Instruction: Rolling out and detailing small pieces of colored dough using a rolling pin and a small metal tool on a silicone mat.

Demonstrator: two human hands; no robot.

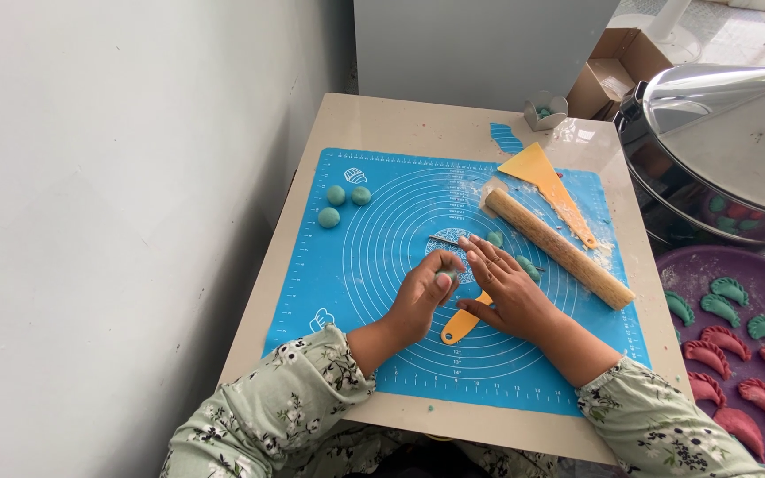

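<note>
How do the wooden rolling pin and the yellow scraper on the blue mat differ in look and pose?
The rolling pin is a long, pale-brown cylinder; the yellow scraper is flat, with a wide blade narrowing to a handle. The rolling pin lies nearer the right hand; the scraper lies behind it. Both are floury and slant the same way.

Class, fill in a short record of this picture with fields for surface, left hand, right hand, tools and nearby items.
surface: blue baking mat on a beige table
left hand: left hand pinches a small green dough piece
right hand: right hand lies flat, over a yellow-handled tool
tools: wooden rolling pin, yellow scraper
nearby: three green dough balls; purple tray of green and red dumplings; steel pot
</note>
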